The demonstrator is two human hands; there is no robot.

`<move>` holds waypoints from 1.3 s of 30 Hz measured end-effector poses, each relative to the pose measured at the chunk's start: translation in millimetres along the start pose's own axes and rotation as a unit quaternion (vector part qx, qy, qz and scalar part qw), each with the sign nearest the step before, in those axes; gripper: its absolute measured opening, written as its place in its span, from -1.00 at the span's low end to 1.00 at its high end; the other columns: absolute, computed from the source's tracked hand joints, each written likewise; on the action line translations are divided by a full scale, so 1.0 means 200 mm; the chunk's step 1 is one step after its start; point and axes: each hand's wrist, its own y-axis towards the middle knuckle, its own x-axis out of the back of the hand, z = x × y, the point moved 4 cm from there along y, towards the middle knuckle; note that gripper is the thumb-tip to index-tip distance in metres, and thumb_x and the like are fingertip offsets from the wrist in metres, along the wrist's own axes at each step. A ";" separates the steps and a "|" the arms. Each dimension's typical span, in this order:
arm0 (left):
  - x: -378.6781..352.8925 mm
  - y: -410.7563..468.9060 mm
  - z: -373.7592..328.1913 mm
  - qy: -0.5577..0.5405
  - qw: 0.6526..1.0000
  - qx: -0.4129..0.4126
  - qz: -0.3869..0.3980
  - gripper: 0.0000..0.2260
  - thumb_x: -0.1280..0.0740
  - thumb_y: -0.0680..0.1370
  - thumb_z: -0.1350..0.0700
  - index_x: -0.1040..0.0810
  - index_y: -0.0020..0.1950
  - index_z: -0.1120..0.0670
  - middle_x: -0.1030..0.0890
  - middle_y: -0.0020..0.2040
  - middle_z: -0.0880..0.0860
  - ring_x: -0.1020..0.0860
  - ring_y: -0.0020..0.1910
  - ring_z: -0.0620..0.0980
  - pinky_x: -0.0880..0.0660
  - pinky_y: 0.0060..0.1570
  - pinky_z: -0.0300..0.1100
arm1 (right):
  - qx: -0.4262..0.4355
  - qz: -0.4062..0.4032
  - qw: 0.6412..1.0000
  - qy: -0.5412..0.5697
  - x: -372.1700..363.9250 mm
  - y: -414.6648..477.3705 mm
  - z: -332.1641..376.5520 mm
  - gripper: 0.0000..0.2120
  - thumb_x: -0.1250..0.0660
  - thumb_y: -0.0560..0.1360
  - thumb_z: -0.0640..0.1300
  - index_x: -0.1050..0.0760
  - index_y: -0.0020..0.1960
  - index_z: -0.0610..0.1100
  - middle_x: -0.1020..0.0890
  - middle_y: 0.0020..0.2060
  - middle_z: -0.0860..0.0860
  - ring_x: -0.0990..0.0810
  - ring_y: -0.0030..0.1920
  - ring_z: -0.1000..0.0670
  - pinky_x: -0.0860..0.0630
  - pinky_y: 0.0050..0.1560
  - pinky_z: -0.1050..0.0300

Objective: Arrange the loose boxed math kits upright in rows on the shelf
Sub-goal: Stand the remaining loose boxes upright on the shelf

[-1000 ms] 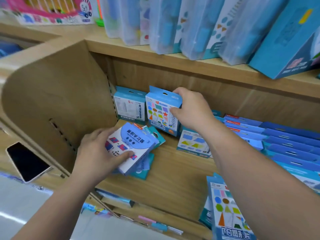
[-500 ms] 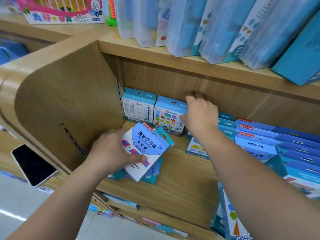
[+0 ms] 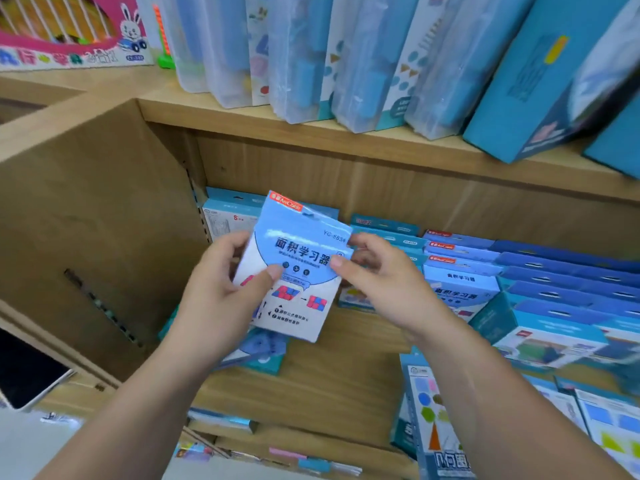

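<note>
From the head camera, both hands are up in front of the wooden shelf point(image 3: 346, 393), sharing one boxed kit point(image 3: 294, 268). The kit is blue and white, with a red tab at its top corner and pink and blue blocks printed low on its face. It is held clear of the shelf board, upright but tipped a little to the right, its printed face towards the person.

The left hand point(image 3: 225, 299) grips the kit's left edge: the thumb lies across the front and the fingers point(image 3: 239, 242) curl round behind. The right hand point(image 3: 381, 275) pinches the right edge, thumb on the front near the corner, the other fingers bent behind the box.

Behind the kit, against the shelf's back wall, a light-blue box point(image 3: 225, 216) stands upright in the left corner, partly hidden. Below the held kit, flat teal boxes point(image 3: 263, 351) lie loose on the shelf board. To the right, a row of blue boxes point(image 3: 460, 268) leans back one behind another, with more rows point(image 3: 571, 282) running off to the edge of view.

On the board above stand clear plastic cases point(image 3: 298, 57) and a large teal box point(image 3: 540, 77). At the far left, on a lower ledge, lies a dark phone point(image 3: 27, 372). A box with coloured shapes point(image 3: 433, 417) stands at the shelf's front edge near the right forearm.
</note>
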 end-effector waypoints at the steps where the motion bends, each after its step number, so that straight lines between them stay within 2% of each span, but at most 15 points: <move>1: -0.05 -0.02 -0.03 -0.014 1.000 -0.009 0.014 -0.77 -0.40 0.56 0.14 -0.49 0.16 -0.10 -0.68 0.03 -0.08 -0.70 -0.05 -0.06 -0.67 -0.23 -0.07 | -0.001 0.001 0.999 0.046 0.03 -0.03 -0.01 -0.74 -0.40 0.55 -0.03 -0.53 0.21 -0.01 -0.72 -0.05 -0.04 -0.66 -0.16 0.01 -0.52 -0.24 0.11; 4: -0.21 -0.05 -0.05 -0.017 0.998 -0.028 0.044 -0.82 -0.35 0.58 0.12 -0.50 0.16 -0.06 -0.69 0.01 -0.13 -0.69 -0.04 -0.11 -0.65 -0.24 -0.16 | 0.011 -0.028 0.993 0.110 0.15 -0.14 -0.02 -0.85 -0.36 0.58 -0.19 -0.54 0.15 -0.14 -0.68 -0.10 -0.24 -0.59 -0.34 0.04 -0.41 -0.39 0.30; 7: -0.35 -0.07 -0.05 -0.012 0.998 -0.037 0.052 -0.87 -0.33 0.59 0.11 -0.59 0.11 -0.05 -0.71 -0.02 -0.05 -0.69 -0.04 -0.04 -0.66 -0.20 -0.12 | 0.025 -0.061 0.991 0.120 0.30 -0.27 -0.05 -0.87 -0.35 0.57 -0.24 -0.53 0.06 -0.04 -0.60 -0.23 -0.07 -0.57 -0.39 0.15 -0.41 -0.40 0.37; 9: -0.45 -0.09 -0.06 0.005 0.997 -0.051 0.058 -0.89 -0.40 0.57 0.09 -0.65 0.07 -0.07 -0.70 -0.03 0.02 -0.68 -0.04 0.08 -0.66 -0.10 0.05 | 0.041 -0.081 0.988 0.126 0.41 -0.36 -0.08 -0.85 -0.34 0.57 -0.25 -0.54 0.05 -0.01 -0.56 -0.24 0.00 -0.57 -0.37 0.17 -0.42 -0.37 0.36; 11: -0.56 -0.12 -0.09 0.024 0.995 -0.073 0.071 -0.87 -0.46 0.49 -0.01 -0.69 0.03 -0.12 -0.69 -0.04 0.08 -0.65 -0.06 0.22 -0.62 -0.07 0.22 | 0.049 -0.106 0.982 0.146 0.53 -0.44 -0.12 -0.85 -0.33 0.57 -0.24 -0.57 0.08 -0.03 -0.57 -0.18 -0.08 -0.60 -0.30 0.15 -0.45 -0.32 0.35; 14: -0.78 -0.19 -0.14 0.010 0.989 -0.092 0.117 -0.85 -0.48 0.47 0.00 -0.70 0.03 -0.12 -0.70 -0.07 0.15 -0.62 -0.07 0.32 -0.60 -0.13 0.27 | 0.066 -0.160 0.974 0.142 0.73 -0.54 -0.21 -0.80 -0.38 0.57 -0.17 -0.57 0.17 0.00 -0.62 -0.08 -0.23 -0.64 -0.18 0.01 -0.50 -0.24 0.20; 16: -0.94 -0.25 -0.17 0.011 0.984 -0.098 0.147 -0.85 -0.50 0.50 0.09 -0.69 0.03 -0.11 -0.70 -0.09 0.14 -0.62 -0.11 0.29 -0.61 -0.13 0.19 | 0.069 -0.194 0.971 0.119 0.87 -0.61 -0.27 -0.78 -0.41 0.52 -0.05 -0.58 0.16 0.11 -0.66 -0.05 -0.20 -0.66 -0.07 -0.18 -0.58 -0.12 -0.11; 18: -1.10 -0.30 -0.19 0.029 0.979 -0.107 0.169 -0.84 -0.48 0.50 0.12 -0.68 0.01 -0.12 -0.68 -0.11 0.11 -0.61 -0.16 0.21 -0.61 -0.14 0.06 | 0.071 -0.207 0.971 0.097 1.03 -0.69 -0.34 -0.80 -0.40 0.54 -0.03 -0.58 0.14 0.17 -0.69 -0.06 -0.05 -0.66 -0.02 -0.18 -0.58 -0.01 -0.21; 20: -1.26 -0.35 -0.20 0.061 0.973 -0.121 0.185 -0.87 -0.47 0.49 0.10 -0.67 -0.01 -0.11 -0.65 -0.14 0.05 -0.57 -0.23 0.11 -0.57 -0.20 -0.05 | 0.062 -0.212 0.972 0.078 1.18 -0.78 -0.41 -0.79 -0.39 0.55 -0.02 -0.55 0.14 0.21 -0.67 -0.07 0.03 -0.63 0.00 -0.12 -0.56 0.01 -0.13; 23: -1.49 -0.42 -0.20 0.095 0.966 -0.127 0.206 -0.90 -0.49 0.49 0.07 -0.63 -0.07 -0.11 -0.59 -0.22 -0.07 -0.50 -0.31 -0.11 -0.46 -0.26 -0.25 | 0.042 -0.208 0.975 0.070 1.39 -0.91 -0.52 -0.73 -0.37 0.48 0.06 -0.52 0.18 0.17 -0.64 -0.03 -0.06 -0.60 -0.04 -0.10 -0.52 0.00 -0.11; 26: -1.68 -0.45 -0.15 0.147 0.958 -0.111 0.222 -0.88 -0.46 0.51 0.01 -0.63 0.03 -0.12 -0.63 -0.13 -0.11 -0.57 -0.20 -0.12 -0.50 -0.16 -0.18 | 0.042 -0.210 0.975 0.062 1.54 -0.98 -0.64 -0.77 -0.38 0.55 -0.08 -0.52 0.18 0.12 -0.64 -0.06 -0.06 -0.60 -0.10 -0.02 -0.54 -0.04 -0.17; 29: -1.78 -0.49 -0.13 0.162 0.959 -0.103 0.208 -0.85 -0.45 0.51 -0.03 -0.61 0.07 -0.16 -0.66 -0.07 -0.12 -0.62 -0.15 -0.13 -0.59 -0.09 -0.03 | 0.046 -0.214 0.974 0.058 1.61 -1.00 -0.71 -0.77 -0.38 0.55 -0.14 -0.50 0.13 0.15 -0.65 -0.13 0.12 -0.61 -0.12 0.09 -0.58 -0.09 0.01; 33: -1.77 -0.53 -0.14 0.161 0.972 -0.097 0.144 -0.72 -0.46 0.51 -0.02 -0.47 -0.06 -0.41 -0.61 -0.16 -0.16 -0.59 -0.24 -0.20 -0.60 -0.13 -0.03 | 0.049 -0.195 0.977 0.069 1.57 -0.96 -0.72 -0.77 -0.40 0.55 -0.13 -0.53 0.10 0.18 -0.66 -0.11 0.04 -0.65 -0.11 0.02 -0.62 -0.05 -0.04; 36: -1.68 -0.49 -0.13 0.161 0.975 -0.094 0.124 -0.80 -0.45 0.53 0.02 -0.54 0.06 -0.24 -0.66 -0.10 -0.14 -0.62 -0.27 -0.13 -0.57 -0.20 -0.02 | 0.049 -0.175 0.982 0.052 1.50 -0.88 -0.71 -0.72 -0.41 0.54 -0.06 -0.51 0.10 0.32 -0.66 -0.09 0.11 -0.67 -0.07 0.01 -0.63 0.00 -0.16; 39: -1.54 -0.43 -0.15 0.164 0.977 -0.091 0.098 -0.80 -0.45 0.53 0.05 -0.52 0.03 -0.23 -0.67 -0.08 -0.12 -0.60 -0.31 -0.13 -0.46 -0.31 -0.18 | 0.048 -0.152 0.987 0.022 1.44 -0.79 -0.67 -0.63 -0.40 0.55 -0.04 -0.47 0.32 0.21 -0.65 0.03 0.13 -0.67 -0.06 0.11 -0.62 0.05 -0.03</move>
